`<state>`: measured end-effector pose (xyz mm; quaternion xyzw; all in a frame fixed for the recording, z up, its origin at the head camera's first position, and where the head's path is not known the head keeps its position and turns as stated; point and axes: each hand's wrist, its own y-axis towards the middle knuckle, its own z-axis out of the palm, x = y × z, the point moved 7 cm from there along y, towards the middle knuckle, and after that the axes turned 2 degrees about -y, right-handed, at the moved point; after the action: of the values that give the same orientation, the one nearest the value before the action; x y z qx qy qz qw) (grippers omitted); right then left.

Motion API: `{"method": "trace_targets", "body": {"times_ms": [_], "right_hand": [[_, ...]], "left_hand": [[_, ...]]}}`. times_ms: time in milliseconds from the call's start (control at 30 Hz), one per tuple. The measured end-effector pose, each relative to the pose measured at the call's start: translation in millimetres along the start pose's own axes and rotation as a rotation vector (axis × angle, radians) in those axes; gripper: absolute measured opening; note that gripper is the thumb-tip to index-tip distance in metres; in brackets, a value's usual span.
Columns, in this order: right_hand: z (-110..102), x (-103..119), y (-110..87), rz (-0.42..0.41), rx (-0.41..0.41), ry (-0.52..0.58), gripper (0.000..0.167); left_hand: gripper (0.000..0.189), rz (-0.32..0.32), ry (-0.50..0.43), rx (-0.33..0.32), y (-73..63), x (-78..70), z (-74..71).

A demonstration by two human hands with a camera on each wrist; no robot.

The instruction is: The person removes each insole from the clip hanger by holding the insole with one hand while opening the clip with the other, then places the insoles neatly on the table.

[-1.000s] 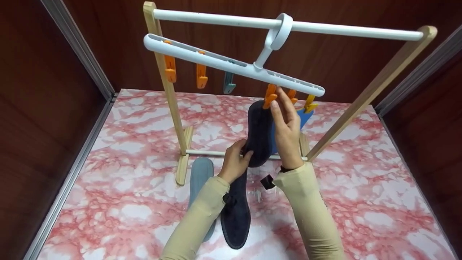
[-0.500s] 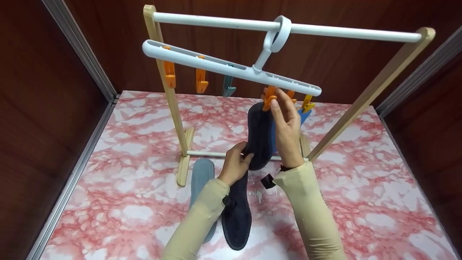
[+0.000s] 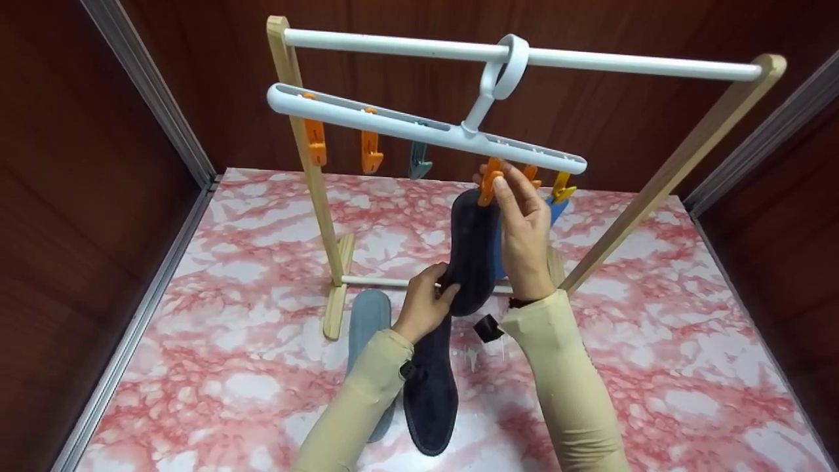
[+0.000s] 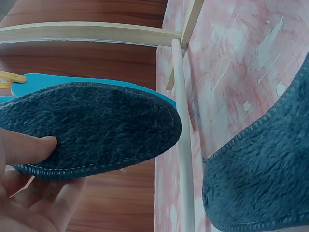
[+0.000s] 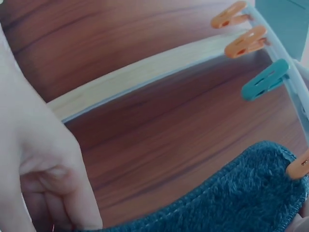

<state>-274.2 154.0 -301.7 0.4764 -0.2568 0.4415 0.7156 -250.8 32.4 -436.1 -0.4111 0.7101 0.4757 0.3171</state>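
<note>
Dark plush insole (image 3: 472, 254) below tilted white hanger (image 3: 393, 126), orange clip (image 3: 489, 187) on top corner. Left hand (image 3: 423, 305) pinches lower edge; right hand (image 3: 527, 239) pinches clip. Corner-only bite could let insole slip; lopsided load might tip hanger further.

The left hand (image 3: 423, 308) and right hand (image 3: 527, 242) are bare past plain, close-fitting cream sleeves, the left sleeve (image 3: 360, 400) lying toward seven o'clock, the right sleeve (image 3: 567, 387), creased low down, toward five. A small, rounded black fitting (image 3: 408, 370) sits at the left sleeve's four o'clock edge. At the right wrist a black strap (image 3: 521, 303) shows, with a boxy black block (image 3: 487, 329) at eight o'clock.
</note>
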Motion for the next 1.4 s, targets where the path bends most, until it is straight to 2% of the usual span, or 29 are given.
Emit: {"method": "trace_targets", "body": {"times_ms": [100,200,400,633,833,967,1033,1233,1400], "right_hand": [[-1,1,1.2,-0.006,-0.025,0.049,0.028],[-1,0,1.6,-0.011,-0.043,0.047,0.026],[-2,-2,2.9,0.039,-0.075,0.045,0.028],[-3,-4,4.7,0.076,-0.083,0.081,0.025],[-5,-5,6.0,0.089,-0.087,0.075,0.025],[-6,-4,6.0,0.079,-0.058,0.071,0.027],[-5,-5,5.4,0.078,-0.034,0.075,0.029],[-6,-5,2.9,0.053,0.000,0.021,0.033],[-4,-6,1.2,0.030,0.025,0.011,0.034]], "left_hand": [[0.011,0.014,-0.016,0.013,-1.0,-2.1,0.3],[0.013,0.008,-0.025,0.017,-3.7,-2.3,-1.3],[0.014,-0.003,-0.006,0.021,-10.4,-0.5,-1.6],[0.013,0.020,0.067,-0.004,-16.8,-0.8,-6.0],[0.009,0.004,0.050,-0.003,-23.3,-3.3,-11.6],[0.008,-0.007,0.061,-0.003,-29.5,-6.0,-16.5],[0.009,-0.021,0.037,-0.009,-33.6,-6.7,-20.2],[0.015,-0.116,-0.115,-0.019,-43.3,-6.8,-28.8],[0.014,-0.115,-0.095,-0.028,-46.8,-7.5,-33.7]]}}
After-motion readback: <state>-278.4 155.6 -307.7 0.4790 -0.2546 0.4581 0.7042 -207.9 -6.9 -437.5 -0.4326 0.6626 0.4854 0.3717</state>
